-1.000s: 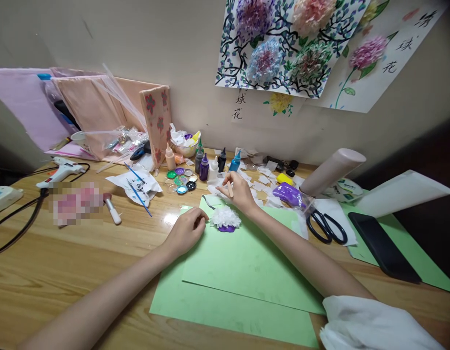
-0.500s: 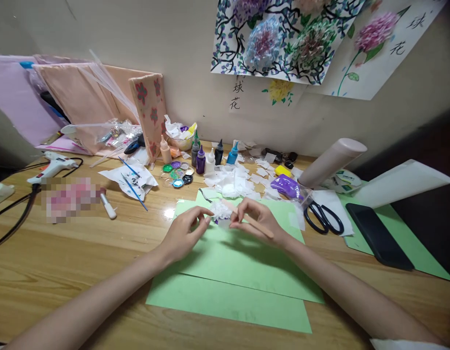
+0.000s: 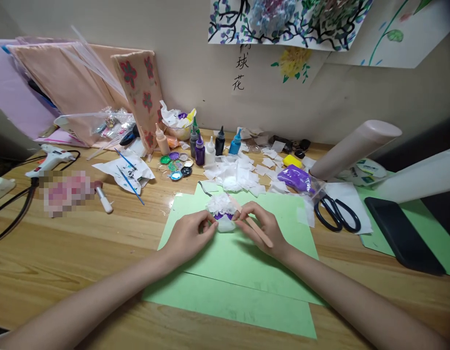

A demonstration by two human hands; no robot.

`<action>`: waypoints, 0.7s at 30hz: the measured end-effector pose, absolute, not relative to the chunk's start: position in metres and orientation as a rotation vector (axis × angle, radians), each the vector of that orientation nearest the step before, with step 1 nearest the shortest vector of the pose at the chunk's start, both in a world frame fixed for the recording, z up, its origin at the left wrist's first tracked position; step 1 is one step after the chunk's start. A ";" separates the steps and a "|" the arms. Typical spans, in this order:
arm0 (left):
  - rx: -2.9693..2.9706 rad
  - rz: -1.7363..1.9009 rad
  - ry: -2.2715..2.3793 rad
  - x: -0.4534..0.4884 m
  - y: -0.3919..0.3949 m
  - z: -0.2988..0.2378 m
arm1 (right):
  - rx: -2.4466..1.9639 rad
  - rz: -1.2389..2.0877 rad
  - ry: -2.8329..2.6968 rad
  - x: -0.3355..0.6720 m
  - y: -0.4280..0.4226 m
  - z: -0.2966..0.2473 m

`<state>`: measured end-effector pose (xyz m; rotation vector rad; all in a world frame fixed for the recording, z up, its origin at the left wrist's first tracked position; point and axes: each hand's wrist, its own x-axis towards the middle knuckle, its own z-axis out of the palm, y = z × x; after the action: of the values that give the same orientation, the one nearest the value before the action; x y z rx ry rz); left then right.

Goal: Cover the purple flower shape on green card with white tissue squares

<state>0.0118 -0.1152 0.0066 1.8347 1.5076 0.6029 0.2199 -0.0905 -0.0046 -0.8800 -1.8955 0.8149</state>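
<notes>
A ruffled white paper flower [image 3: 219, 203] with a strip of purple clay [image 3: 222, 215] along its near side lies on the green paper [image 3: 239, 270]. In front of the purple part is a small square of white tissue paper [image 3: 225, 224]. My left hand [image 3: 191, 234] pinches the left corner of that square between thumb and forefinger. At its right corner are the fingertips of my right hand [image 3: 264, 224], which is closed round a flat wooden stick [image 3: 259, 232]. The stick's upper end, partly behind my fingers, reaches to the flower's right side.
Loose tissue squares [image 3: 232, 174] are heaped behind the flower, beside paint bottles [image 3: 199, 150] and purple clay in a bag [image 3: 294, 178]. Black-handled scissors [image 3: 336, 214] and a phone [image 3: 403, 238] lie right. A glue gun [image 3: 50, 160] and brushes [image 3: 130, 184] are at left.
My left hand has come down and right, from beside the flower to the tissue square's corner. The square now lies spread between both hands, and more purple shows. The view has tilted downward.
</notes>
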 end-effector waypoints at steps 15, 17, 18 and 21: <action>1.830 0.619 1.698 0.019 -0.110 0.004 | -0.566 0.565 -2.133 0.220 -0.093 -0.008; 1.824 0.622 1.707 0.019 -0.110 0.003 | -0.574 0.585 -2.131 0.220 -0.093 -0.010; 1.821 0.626 1.709 0.019 -0.110 0.003 | -0.578 0.597 -2.136 0.220 -0.093 -0.010; 1.829 0.645 1.696 0.019 -0.110 0.001 | -0.589 0.616 -2.164 0.220 -0.092 -0.010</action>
<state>0.0188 -0.1100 0.0005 1.8286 1.6956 0.6448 0.2199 -0.0923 -0.0100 -0.5895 -2.1641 0.6163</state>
